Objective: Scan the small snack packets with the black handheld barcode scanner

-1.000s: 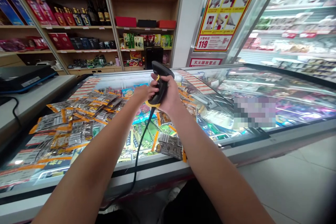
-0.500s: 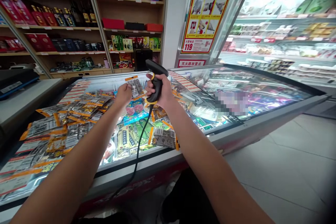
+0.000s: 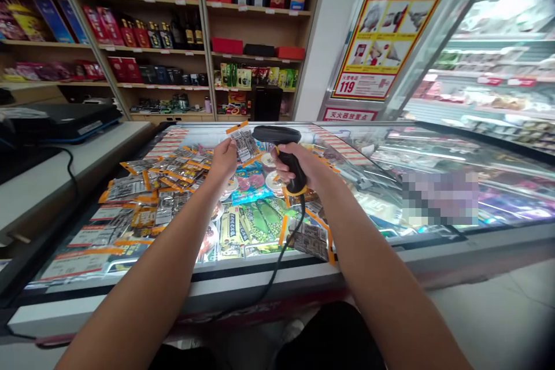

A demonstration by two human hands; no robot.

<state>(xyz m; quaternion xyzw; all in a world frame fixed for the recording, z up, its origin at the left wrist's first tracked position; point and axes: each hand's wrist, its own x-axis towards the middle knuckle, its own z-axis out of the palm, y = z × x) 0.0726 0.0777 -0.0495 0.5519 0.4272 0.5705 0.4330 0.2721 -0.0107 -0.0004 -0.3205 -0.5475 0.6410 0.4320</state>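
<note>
My right hand (image 3: 303,166) grips a black barcode scanner (image 3: 281,144) with a yellow ring at its base; its head points left and its black cable (image 3: 277,269) hangs toward me. My left hand (image 3: 224,159) holds up a small silver snack packet with orange edges (image 3: 243,141), right in front of the scanner head. Both hands hover over the glass lid of a chest freezer (image 3: 260,260). A heap of similar silver and orange packets (image 3: 147,191) lies on the lid to the left, and one packet (image 3: 311,237) lies below my right arm.
A grey counter (image 3: 65,167) with a black device and cable stands at the left. Wooden shelves of boxes and bottles (image 3: 173,29) fill the back wall. A red poster (image 3: 390,17) and a refrigerated display case (image 3: 489,69) stand at the right. Tiled floor (image 3: 511,312) shows at lower right.
My left hand picked a packet off the lid and raised it to the scanner. My right hand tilted the scanner so its head now points left at the packet.
</note>
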